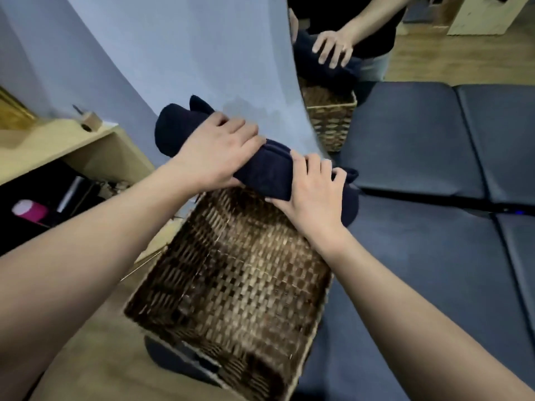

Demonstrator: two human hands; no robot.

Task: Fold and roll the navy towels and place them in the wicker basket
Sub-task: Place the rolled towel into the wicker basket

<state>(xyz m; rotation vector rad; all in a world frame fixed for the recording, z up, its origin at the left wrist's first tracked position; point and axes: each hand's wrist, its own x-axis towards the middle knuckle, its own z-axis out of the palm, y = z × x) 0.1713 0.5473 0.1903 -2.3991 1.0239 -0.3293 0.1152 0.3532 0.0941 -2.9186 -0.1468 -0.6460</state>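
- Navy towel [262,169], rolled into a thick log, is up at the far end of the wicker basket [231,273], above its rim and close to the pale wall [173,53].
- My left hand [214,151] lies over the roll's left part, fingers curled round it.
- My right hand [312,192] grips the right part, fingers wrapped over the top.
- The basket stands on the wooden floor [95,357], just beside the dark blue padded mats [434,256]; what I can see inside it is bare weave.
- A mirror [347,68] on the wall shows a hand on the roll and the basket below.
- A wooden shelf [58,146] stands to my left.
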